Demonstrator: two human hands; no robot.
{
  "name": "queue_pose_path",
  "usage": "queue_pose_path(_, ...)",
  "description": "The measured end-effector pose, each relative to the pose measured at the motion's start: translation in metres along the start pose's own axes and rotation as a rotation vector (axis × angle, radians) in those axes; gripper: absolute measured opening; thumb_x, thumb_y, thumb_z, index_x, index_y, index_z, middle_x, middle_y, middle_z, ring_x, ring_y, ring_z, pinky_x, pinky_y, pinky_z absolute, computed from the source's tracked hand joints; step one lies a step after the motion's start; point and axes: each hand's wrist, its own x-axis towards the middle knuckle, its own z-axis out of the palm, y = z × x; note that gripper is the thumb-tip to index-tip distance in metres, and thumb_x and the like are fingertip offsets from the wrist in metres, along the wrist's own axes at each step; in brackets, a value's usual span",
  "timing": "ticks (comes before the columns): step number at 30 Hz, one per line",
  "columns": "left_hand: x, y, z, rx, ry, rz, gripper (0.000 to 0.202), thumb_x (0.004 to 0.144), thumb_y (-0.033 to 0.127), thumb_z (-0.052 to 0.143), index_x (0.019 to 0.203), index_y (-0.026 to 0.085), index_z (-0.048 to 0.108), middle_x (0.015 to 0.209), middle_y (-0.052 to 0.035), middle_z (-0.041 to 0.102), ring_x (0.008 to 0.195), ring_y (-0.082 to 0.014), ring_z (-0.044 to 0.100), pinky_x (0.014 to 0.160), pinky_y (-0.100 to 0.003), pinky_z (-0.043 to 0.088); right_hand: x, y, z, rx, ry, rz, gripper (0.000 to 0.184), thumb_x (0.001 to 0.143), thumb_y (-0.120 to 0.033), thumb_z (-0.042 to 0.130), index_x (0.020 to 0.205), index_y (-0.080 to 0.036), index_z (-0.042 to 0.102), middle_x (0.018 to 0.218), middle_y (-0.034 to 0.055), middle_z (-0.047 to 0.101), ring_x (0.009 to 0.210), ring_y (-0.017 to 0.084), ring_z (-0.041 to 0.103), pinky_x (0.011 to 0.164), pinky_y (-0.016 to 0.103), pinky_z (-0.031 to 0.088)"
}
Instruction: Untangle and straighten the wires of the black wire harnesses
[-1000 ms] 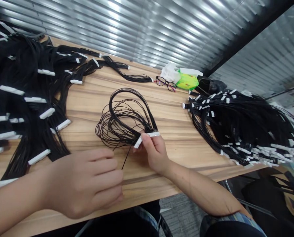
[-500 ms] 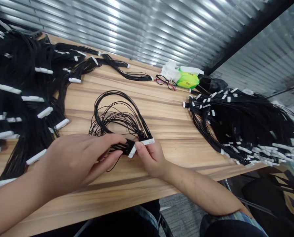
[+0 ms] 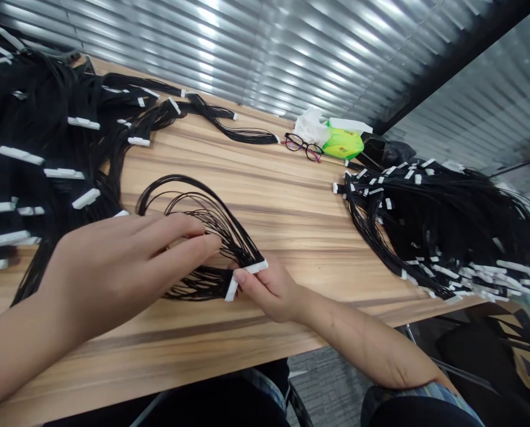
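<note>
A loose bundle of thin black wires [image 3: 203, 207] lies looped on the wooden table, fanning out to the left from a white plastic connector strip [image 3: 256, 268]. My right hand [image 3: 269, 292] pinches that connector between thumb and fingers at the bundle's end. My left hand [image 3: 131, 267] lies spread over the wires, its fingertips resting on them just left of the connector. Part of the wire loop is hidden beneath that hand.
Large heaps of black wire harnesses with white connectors cover the table's left side [image 3: 47, 148] and right side [image 3: 434, 225]. A smaller bundle [image 3: 242, 133], glasses [image 3: 303, 148], a green packet [image 3: 342, 144] and white tissue [image 3: 309, 127] lie along the far edge.
My left hand has moved up from the table's front area onto the wires. The connector in my right hand has shifted left and down, and the wire loop now fans further left.
</note>
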Motion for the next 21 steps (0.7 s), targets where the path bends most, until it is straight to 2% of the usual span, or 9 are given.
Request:
queue_pose_path(2,0.001,-0.006,0.0,0.094,0.046,0.165,0.032,0.109,0.019,0.038,0.117,0.024,0.068,0.113,0.0024,0.076,0.084,-0.0118,0.068,0.059,-0.027,0.04,0.0,-0.001,0.0,0.06,-0.059,0.004,0.054,0.11,-0.044,0.034,0.072,-0.019,0.062,0.069,0.0013,0.065,0.065,0.012,0.061,0.067,0.025,0.049)
queue_pose_path(4,0.001,-0.008,-0.001,0.108,0.072,0.229,0.033,0.109,0.016,0.037,0.121,0.023,0.066,0.117,0.0021,0.074,0.091,-0.0112,0.068,0.062,-0.025,0.042,-0.001,-0.001,0.0,0.09,-0.103,0.011,0.055,0.11,-0.046,0.034,0.072,-0.019,0.062,0.069,0.0011,0.065,0.065,0.012,0.061,0.067,0.025,0.049)
queue_pose_path(8,0.001,-0.011,0.002,0.003,-0.063,0.127,0.031,0.109,0.017,0.04,0.118,0.029,0.068,0.115,0.0071,0.074,0.089,-0.0091,0.069,0.064,-0.023,0.043,-0.001,0.0,0.0,0.088,-0.16,0.011,0.056,0.109,-0.049,0.031,0.073,-0.019,0.061,0.069,0.0021,0.066,0.067,0.013,0.062,0.069,0.026,0.051)
queue_pose_path(12,0.007,-0.019,0.009,-0.435,-0.232,0.055,0.026,0.11,0.027,0.045,0.113,0.031,0.071,0.112,0.0044,0.074,0.092,-0.0071,0.071,0.073,-0.013,0.051,0.001,-0.002,-0.002,0.052,-0.288,-0.018,0.053,0.11,-0.048,0.027,0.075,-0.021,0.057,0.071,0.0025,0.065,0.071,0.014,0.061,0.073,0.026,0.051)
queue_pose_path(15,0.013,-0.024,0.011,-0.729,-0.316,0.017,0.021,0.108,0.027,0.052,0.109,0.03,0.073,0.099,0.0024,0.074,0.087,-0.0056,0.072,0.077,-0.009,0.054,0.003,-0.004,-0.004,0.05,-0.385,-0.035,0.053,0.11,-0.047,0.027,0.075,-0.021,0.056,0.073,0.0037,0.066,0.072,0.014,0.06,0.073,0.026,0.051)
queue_pose_path(18,0.017,-0.025,0.006,-0.841,-0.411,-0.004,0.019,0.105,0.025,0.057,0.109,0.027,0.075,0.098,0.0005,0.077,0.084,-0.0063,0.073,0.073,-0.008,0.054,0.003,-0.003,-0.004,0.1,-0.44,-0.041,0.057,0.11,-0.053,0.026,0.073,-0.02,0.056,0.071,0.0042,0.066,0.071,0.014,0.059,0.074,0.027,0.052)
queue_pose_path(21,0.019,-0.024,0.002,-0.869,-0.506,-0.006,0.018,0.104,0.023,0.06,0.109,0.027,0.077,0.097,0.003,0.079,0.084,-0.0063,0.073,0.074,-0.008,0.054,0.003,-0.002,-0.003,0.187,-0.51,-0.044,0.062,0.109,-0.058,0.025,0.074,-0.018,0.058,0.07,0.0045,0.065,0.071,0.013,0.059,0.072,0.026,0.051)
